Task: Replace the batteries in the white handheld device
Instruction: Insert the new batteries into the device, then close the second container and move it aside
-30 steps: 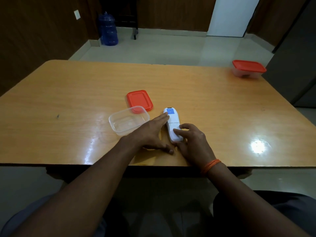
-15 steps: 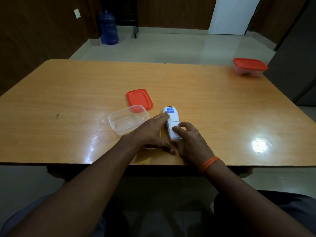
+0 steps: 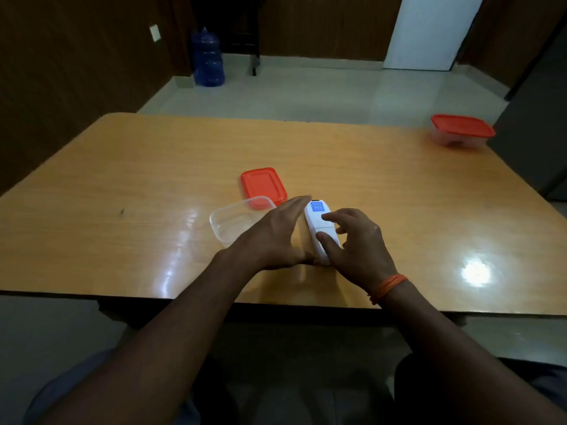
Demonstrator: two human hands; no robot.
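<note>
head view, entries in order:

- white handheld device [image 3: 314, 222]: lies lengthwise on the table [image 3: 122, 185] near my edge, between my two hands, with its blue label pointing away from me. it is just right of the clear container [image 3: 216, 228]. no cover is off and no batteries are visible.
- change, right hand [image 3: 359, 243]: half a second ago it lay low over the near end. it has now risen and moved up the body. its index tip is close to the blue label and its thumb lies across the lower half.
- change, left hand [image 3: 276, 231]: its fingers have reached further along the device's left edge, almost to the far end.
- meaning, as i judge it: i am taking hold to lift or turn the device and reach the battery cover. the task is at its very start.
- pose, left hand: flat and unclenched, fingers straight against the device's side, thumb at its near end, bracing it.
- pose, right hand: arched and clawed over the device, with the thumb on its face and the other fingertips at its right side. it grips across the width. the wrist, with its orange thread band [image 3: 389, 283], is raised off the table.
- red lid [image 3: 264, 185]: flat on the table just beyond the clear container.
- lidded container [image 3: 460, 130]: far right corner, well apart.
</note>
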